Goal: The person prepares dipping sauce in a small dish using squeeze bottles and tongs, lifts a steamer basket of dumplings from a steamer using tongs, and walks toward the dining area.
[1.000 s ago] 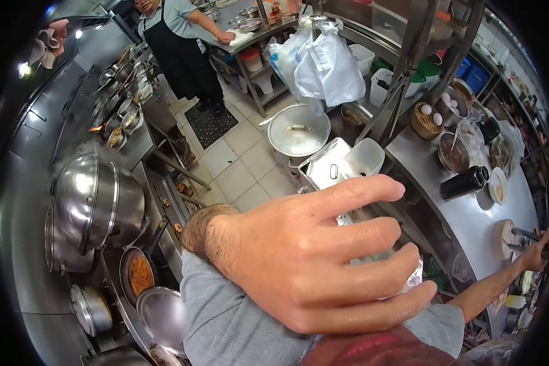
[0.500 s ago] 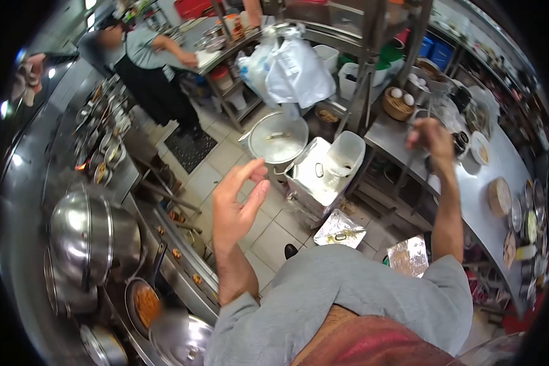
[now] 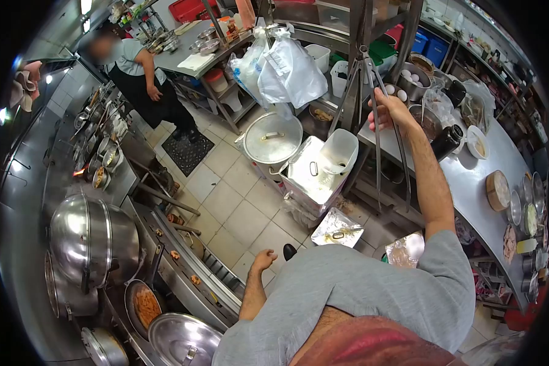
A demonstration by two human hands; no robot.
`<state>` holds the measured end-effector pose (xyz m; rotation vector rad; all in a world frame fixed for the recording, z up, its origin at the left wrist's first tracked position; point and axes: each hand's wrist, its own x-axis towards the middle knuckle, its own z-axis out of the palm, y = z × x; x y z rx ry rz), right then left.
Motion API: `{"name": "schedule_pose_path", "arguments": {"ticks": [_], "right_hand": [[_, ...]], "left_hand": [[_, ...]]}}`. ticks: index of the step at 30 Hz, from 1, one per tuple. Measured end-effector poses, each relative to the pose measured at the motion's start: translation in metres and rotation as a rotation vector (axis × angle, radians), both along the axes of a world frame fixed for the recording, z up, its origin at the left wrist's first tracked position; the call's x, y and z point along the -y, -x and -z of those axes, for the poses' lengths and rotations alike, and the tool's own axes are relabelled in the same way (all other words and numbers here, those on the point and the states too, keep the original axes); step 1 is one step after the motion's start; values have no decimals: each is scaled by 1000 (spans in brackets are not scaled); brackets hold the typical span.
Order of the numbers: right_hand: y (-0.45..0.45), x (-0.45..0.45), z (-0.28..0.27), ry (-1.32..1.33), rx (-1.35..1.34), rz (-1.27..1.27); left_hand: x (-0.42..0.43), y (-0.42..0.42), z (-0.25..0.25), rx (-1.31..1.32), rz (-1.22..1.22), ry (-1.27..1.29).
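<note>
My right hand (image 3: 391, 113) grips a pair of long metal tongs (image 3: 377, 155) in front of the worktop on the right. The tongs hang with their hinge end up and their two arms spread apart, tips downward. My left hand (image 3: 263, 260) is low beside my body, fingers curled, with nothing visible in it. Near the right hand are eggs (image 3: 401, 95), a black bottle (image 3: 448, 142) and a metal pot (image 3: 424, 122) on the steel worktop (image 3: 470, 183).
A lidded pot (image 3: 274, 135) and a lidded steel container (image 3: 311, 174) holding a clear plastic jug (image 3: 340, 149) stand ahead. On the left are a large steel domed vessel (image 3: 91, 238) and a pan of orange food (image 3: 145, 305). A co-worker (image 3: 131, 73) stands at the far left.
My left hand has dropped from raised in front of me to low by my side. The right hand has moved up and left with the tongs. The co-worker's arm has come off the counter.
</note>
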<state>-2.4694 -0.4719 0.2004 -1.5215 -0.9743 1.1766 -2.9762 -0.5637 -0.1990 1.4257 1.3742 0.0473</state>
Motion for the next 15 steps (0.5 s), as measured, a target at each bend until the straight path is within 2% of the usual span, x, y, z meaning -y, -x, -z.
{"name": "schedule_pose_path", "arguments": {"ticks": [2,4,5,11,15], "right_hand": [[-8,-10,9,24,-35,1],[-20,-17,25,31,-80,-20],[-21,-28,30,31,-127,-39],[-15,-45,61,-23,37,130],[-23,-42,64,-4,35,208]], "left_hand": [[9,8,4,-30,-77,60],[24,16,0,-34,-367,232],[30,20,-1,-27,-419,229],[39,52,17,73,-791,256],[7,83,22,200,-1069,169]]}}
